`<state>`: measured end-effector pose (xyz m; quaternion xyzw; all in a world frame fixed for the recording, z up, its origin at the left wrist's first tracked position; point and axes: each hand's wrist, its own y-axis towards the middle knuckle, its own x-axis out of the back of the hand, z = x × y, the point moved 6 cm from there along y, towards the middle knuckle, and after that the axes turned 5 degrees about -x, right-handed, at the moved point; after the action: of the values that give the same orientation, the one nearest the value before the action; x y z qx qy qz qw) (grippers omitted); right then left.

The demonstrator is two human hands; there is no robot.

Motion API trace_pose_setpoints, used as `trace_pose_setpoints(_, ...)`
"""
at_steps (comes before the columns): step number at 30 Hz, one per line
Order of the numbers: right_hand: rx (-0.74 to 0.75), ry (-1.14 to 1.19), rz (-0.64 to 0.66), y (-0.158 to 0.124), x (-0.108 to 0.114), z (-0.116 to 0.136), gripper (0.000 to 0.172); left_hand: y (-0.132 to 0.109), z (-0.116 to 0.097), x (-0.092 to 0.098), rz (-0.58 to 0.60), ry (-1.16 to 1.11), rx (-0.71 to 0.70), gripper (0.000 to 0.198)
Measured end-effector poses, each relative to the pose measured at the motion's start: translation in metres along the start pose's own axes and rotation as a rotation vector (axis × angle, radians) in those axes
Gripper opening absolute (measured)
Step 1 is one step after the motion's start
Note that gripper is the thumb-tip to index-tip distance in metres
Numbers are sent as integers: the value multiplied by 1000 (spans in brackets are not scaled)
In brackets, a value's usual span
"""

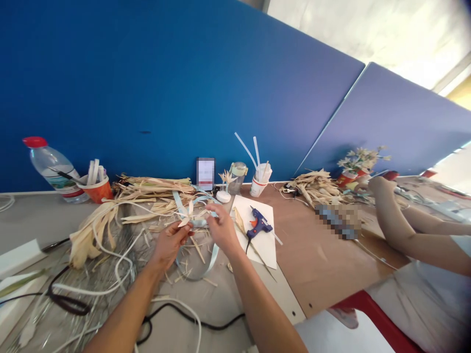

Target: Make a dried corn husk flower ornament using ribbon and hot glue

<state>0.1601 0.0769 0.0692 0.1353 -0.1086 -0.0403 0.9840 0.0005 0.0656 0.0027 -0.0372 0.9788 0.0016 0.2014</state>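
**Both hands on the husk flower, mid-table**

- My left hand (170,246): fingers (185,230) pinched shut on the base of a small husk flower (188,214), held just above the table (324,260), roughly midway between near and far edges.
- My right hand (222,231): fingers (211,209) closed on a pale blue ribbon (200,223) right at the flower. The ribbon touches the flower, then loops down under both hands toward the near edge.
- I can't tell how the ribbon sits around the stem; too small.
- Loose corn husks (147,193) are piled behind and left of my hands, spilling toward the left edge.
- Glue gun (258,226) lies on a white sheet (263,250) just right of my right hand, not touching it.
- Along the far edge: water bottle (51,169) and orange cup (97,190) toward the left corner, and a white cup of glue sticks (259,182) near the middle.
- Black scissors (64,300) lie by the near left corner.
- A co-worker's arm (392,218) rests on the right side of the table, well apart from my hands, next to a second husk pile (316,189).
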Motion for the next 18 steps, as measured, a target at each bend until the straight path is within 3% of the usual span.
trace_pose_setpoints(4,-69,-9,155,-2,-22,-12,29,-3,-5,-5,46,13,-7,23)
trace_pose_setpoints(11,-180,114,297,-5,-26,-28,10,-2,-1,-2,88,66,-2,20)
trace_pose_setpoints(13,-219,104,287,-5,-26,-32,9,-2,1,-3,102,70,5,20)
trace_pose_setpoints(18,-291,131,109,-3,-19,-38,13,-3,0,-6,96,104,-2,22)
